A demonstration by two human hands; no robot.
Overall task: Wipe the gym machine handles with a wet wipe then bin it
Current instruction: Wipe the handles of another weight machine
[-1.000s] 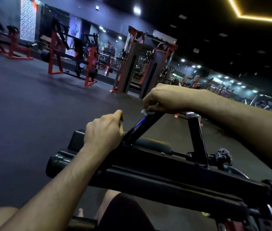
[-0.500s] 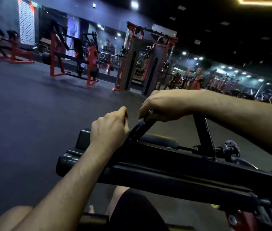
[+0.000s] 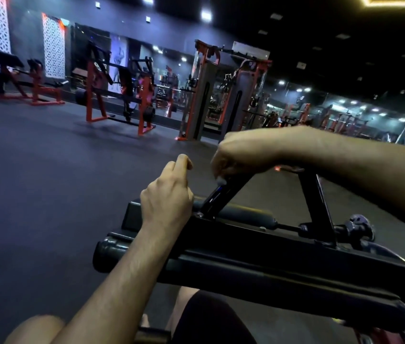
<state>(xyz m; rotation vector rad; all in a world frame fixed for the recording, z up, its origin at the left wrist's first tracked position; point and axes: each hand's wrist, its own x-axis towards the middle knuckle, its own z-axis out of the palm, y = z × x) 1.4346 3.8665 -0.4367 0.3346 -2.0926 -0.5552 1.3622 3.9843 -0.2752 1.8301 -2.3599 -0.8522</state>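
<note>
I sit at a black gym machine (image 3: 283, 266) with a triangular handle frame (image 3: 223, 192) rising from it. My right hand (image 3: 248, 152) grips the top of that handle where the left strut meets it. A small white bit of wet wipe (image 3: 221, 180) shows under its fingers. My left hand (image 3: 169, 194) sits just left of the strut with its fingers curled into a loose fist. Its heel is over the machine's pad, and nothing shows inside it. No bin is in view.
The right strut (image 3: 316, 207) and a knob (image 3: 359, 225) stand on the frame's right. My knees are below the frame. Open dark floor (image 3: 47, 182) stretches left and ahead. Red and black machines (image 3: 122, 95) and a cable tower (image 3: 203, 95) line the far wall.
My right hand has stayed on the handle's top corner, shifting slightly so the wipe peeks out under the fingers again. My left hand has drawn a little away from the strut.
</note>
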